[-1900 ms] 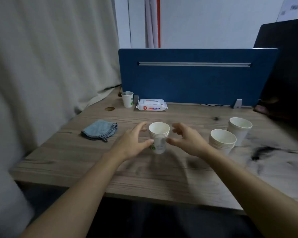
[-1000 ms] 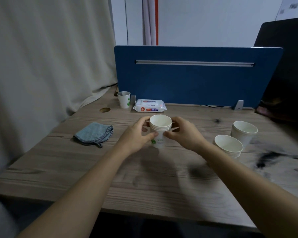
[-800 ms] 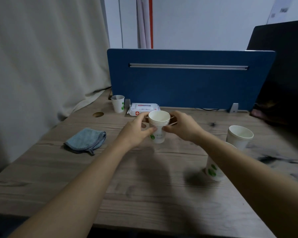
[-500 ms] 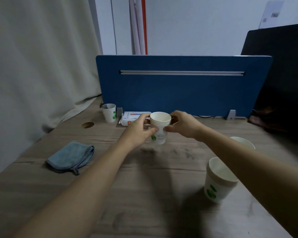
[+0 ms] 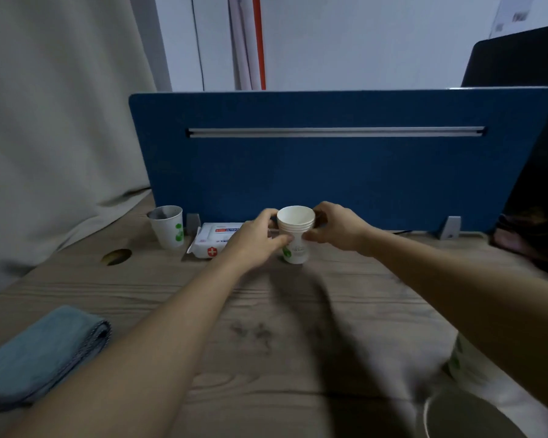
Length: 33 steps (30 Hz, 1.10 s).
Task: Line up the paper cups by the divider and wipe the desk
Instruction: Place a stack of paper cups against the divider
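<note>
White paper, thin and light: the stack of paper cups (image 5: 295,234) could tip or squash if the hands squeeze too hard or let go too fast. It could also bump the pack of wet wipes (image 5: 217,240) beside it. The left hand (image 5: 256,240) and right hand (image 5: 335,228) curl around the stack, one on each side. It sits on the bench (image 5: 266,311), near the blue divider (image 5: 329,172).

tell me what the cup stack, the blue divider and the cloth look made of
Cup stack: thin matte white paper, several nested rolled rims, green print.
Divider: probably felt-like fabric over a panel, dull and glare-free, with a metal-looking rail.
Cloth: soft folded textile, possibly microfibre.
</note>
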Tool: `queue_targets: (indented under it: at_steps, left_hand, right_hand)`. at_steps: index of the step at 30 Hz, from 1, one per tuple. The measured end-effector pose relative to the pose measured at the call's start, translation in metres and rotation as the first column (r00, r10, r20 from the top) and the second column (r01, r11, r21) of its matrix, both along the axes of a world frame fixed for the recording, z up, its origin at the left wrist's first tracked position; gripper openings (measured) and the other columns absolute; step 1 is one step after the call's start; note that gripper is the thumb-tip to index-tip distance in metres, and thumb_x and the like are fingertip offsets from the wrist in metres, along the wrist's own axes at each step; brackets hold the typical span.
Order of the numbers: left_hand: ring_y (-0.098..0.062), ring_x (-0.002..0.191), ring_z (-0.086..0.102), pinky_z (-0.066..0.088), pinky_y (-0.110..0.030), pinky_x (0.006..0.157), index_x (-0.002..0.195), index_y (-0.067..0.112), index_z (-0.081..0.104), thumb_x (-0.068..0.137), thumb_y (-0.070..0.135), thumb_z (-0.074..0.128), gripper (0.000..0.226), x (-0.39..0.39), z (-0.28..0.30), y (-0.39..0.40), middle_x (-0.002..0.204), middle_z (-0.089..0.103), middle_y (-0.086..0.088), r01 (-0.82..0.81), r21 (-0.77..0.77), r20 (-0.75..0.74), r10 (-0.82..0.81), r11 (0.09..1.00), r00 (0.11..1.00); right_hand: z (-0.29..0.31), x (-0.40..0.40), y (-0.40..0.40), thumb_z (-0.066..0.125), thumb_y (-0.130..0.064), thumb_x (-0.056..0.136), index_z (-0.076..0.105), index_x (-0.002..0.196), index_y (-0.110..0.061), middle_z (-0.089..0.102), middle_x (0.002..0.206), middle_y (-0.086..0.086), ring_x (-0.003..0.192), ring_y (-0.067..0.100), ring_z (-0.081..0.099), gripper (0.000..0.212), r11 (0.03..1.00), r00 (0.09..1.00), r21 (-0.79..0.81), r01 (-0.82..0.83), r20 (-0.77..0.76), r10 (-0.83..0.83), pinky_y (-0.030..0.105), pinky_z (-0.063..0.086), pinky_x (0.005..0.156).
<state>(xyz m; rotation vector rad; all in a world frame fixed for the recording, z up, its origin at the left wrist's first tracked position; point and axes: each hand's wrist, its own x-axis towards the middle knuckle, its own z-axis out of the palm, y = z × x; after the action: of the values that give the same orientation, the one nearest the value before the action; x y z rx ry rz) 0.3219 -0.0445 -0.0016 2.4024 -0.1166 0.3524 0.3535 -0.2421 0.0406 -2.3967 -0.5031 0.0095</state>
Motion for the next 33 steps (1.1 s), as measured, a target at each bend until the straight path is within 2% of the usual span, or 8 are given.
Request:
queue_targets:
  at_steps: [3, 8, 10, 14, 17, 22, 26, 33]
  left_hand:
    - [-0.014, 0.103, 0.061, 0.049, -0.043, 0.090, 0.124, 0.036, 0.048, 0.079, 0.054, 0.067, 0.052, 0.025, -0.008, 0.004, 0.123, 0.064, 0.009, -0.031, 0.035, 0.022, 0.030, 0.999, 0.999]
    - [-0.024, 0.116, 0.051, 0.043, -0.045, 0.096, 0.128, 0.036, 0.044, 0.081, 0.060, 0.060, 0.055, 0.049, -0.013, 0.008, 0.123, 0.063, 0.004, -0.106, 0.139, 0.032, 0.102, 0.985, 0.994]
    - [-0.025, 0.117, 0.050, 0.040, -0.045, 0.095, 0.130, 0.032, 0.044, 0.084, 0.060, 0.058, 0.056, 0.052, -0.014, 0.005, 0.123, 0.064, 0.004, -0.137, 0.212, 0.061, 0.127, 0.968, 0.990]
    - [-0.026, 0.120, 0.047, 0.036, -0.043, 0.093, 0.133, 0.027, 0.042, 0.087, 0.059, 0.054, 0.057, 0.057, -0.013, 0.001, 0.127, 0.063, 0.002, -0.193, 0.291, 0.056, 0.185, 0.937, 0.981]
    - [-0.026, 0.125, 0.043, 0.034, -0.043, 0.095, 0.138, 0.026, 0.039, 0.086, 0.062, 0.055, 0.065, 0.054, -0.012, 0.003, 0.133, 0.059, 0.004, -0.205, 0.281, 0.034, 0.204, 0.937, 0.978]
    - [-0.021, 0.127, 0.041, 0.037, -0.042, 0.097, 0.140, 0.028, 0.036, 0.084, 0.064, 0.056, 0.070, 0.027, -0.005, 0.017, 0.137, 0.054, 0.010, -0.195, 0.195, 0.061, 0.187, 0.961, 0.981]
    - [-0.020, 0.125, 0.046, 0.040, -0.041, 0.098, 0.140, 0.027, 0.040, 0.085, 0.063, 0.055, 0.067, -0.011, 0.009, 0.028, 0.137, 0.055, 0.009, -0.143, 0.179, 0.055, 0.135, 0.973, 0.989]
    - [-0.018, 0.126, 0.049, 0.040, -0.044, 0.102, 0.135, 0.028, 0.045, 0.088, 0.058, 0.054, 0.057, -0.098, 0.041, 0.046, 0.138, 0.054, 0.008, -0.128, 0.250, 0.088, 0.109, 0.960, 0.990]
  right_hand:
    - [-0.007, 0.026, 0.005, 0.076, -0.034, 0.076, 0.055, 0.118, -0.016, 0.063, 0.111, 0.001, 0.098, 0.018, 0.059, 0.051, 1.000, 1.000, -0.021, 0.005, 0.022, -0.004, 0.034, 0.050, 0.083]
    - [-0.017, 0.047, 0.012, 0.074, -0.035, 0.077, 0.057, 0.112, -0.016, 0.064, 0.107, 0.003, 0.097, 0.021, 0.060, 0.043, 0.999, 0.999, -0.001, 0.036, 0.033, -0.036, 0.042, 0.051, 0.087]
    - [-0.021, 0.049, 0.015, 0.072, -0.034, 0.078, 0.059, 0.107, -0.015, 0.066, 0.103, 0.004, 0.093, 0.022, 0.061, 0.037, 0.999, 0.998, 0.010, 0.047, 0.041, -0.048, 0.042, 0.052, 0.084]
    - [-0.024, 0.049, 0.022, 0.066, -0.034, 0.081, 0.061, 0.102, -0.015, 0.067, 0.097, 0.003, 0.085, 0.019, 0.060, 0.029, 0.998, 0.998, 0.019, 0.059, 0.018, -0.059, 0.031, 0.048, 0.065]
    - [-0.022, 0.048, 0.024, 0.064, -0.031, 0.082, 0.063, 0.100, -0.012, 0.068, 0.097, 0.007, 0.086, 0.022, 0.061, 0.027, 0.997, 0.997, -0.026, 0.075, 0.019, -0.075, 0.035, 0.050, 0.070]
    - [-0.009, 0.035, 0.017, 0.067, -0.034, 0.082, 0.051, 0.122, -0.014, 0.062, 0.116, 0.006, 0.102, 0.024, 0.060, 0.047, 0.996, 0.996, -0.017, 0.086, 0.019, -0.085, 0.038, 0.051, 0.085]
    - [0.008, 0.003, 0.013, 0.068, -0.037, 0.083, 0.048, 0.127, -0.014, 0.060, 0.121, 0.005, 0.104, 0.021, 0.058, 0.054, 0.998, 0.997, -0.007, 0.057, 0.042, -0.057, 0.030, 0.044, 0.079]
    - [0.037, -0.076, 0.019, 0.064, -0.041, 0.084, 0.050, 0.128, -0.015, 0.061, 0.120, 0.001, 0.098, 0.017, 0.056, 0.053, 1.000, 0.999, -0.014, -0.010, 0.044, 0.010, 0.027, 0.041, 0.076]
